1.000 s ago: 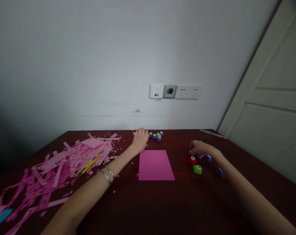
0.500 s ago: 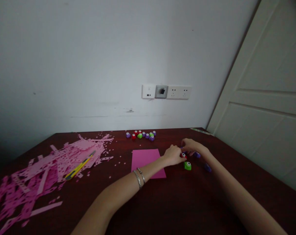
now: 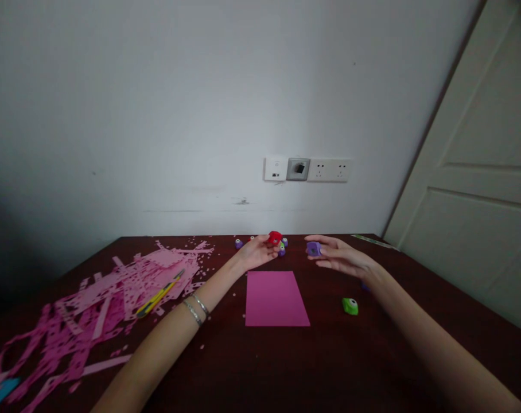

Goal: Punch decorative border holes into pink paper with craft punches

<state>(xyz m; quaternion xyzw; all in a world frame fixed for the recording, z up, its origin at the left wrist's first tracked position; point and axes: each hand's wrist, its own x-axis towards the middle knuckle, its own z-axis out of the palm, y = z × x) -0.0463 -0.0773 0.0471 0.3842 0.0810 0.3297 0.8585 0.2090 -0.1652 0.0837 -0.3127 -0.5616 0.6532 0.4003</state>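
My left hand [image 3: 256, 252] grips a red craft paper punch [image 3: 275, 238], raised above the far part of the table with its underside turned toward me. In my right hand [image 3: 344, 258] is a purple paper punch [image 3: 314, 248], also lifted and turned underside toward me. Between and below both hands lies a square sheet of pink paper [image 3: 276, 299], flat on the table. A green punch [image 3: 350, 306] stands right of the sheet. My right wrist partly covers another purple punch [image 3: 364, 286].
Several punches [image 3: 238, 244] stand near the wall, some hidden by my left hand. Cut pink paper scraps [image 3: 88, 310] pile up on the left, a yellow utility knife [image 3: 159, 293] on them. A blue object [image 3: 1, 394] shows at lower left. Wall sockets [image 3: 329, 170] are above the table.
Both hands have come up off the punches at the right, now holding a red and a purple one. My left hand moved left and away, uncovering the pink sheet. The view shifted slightly.
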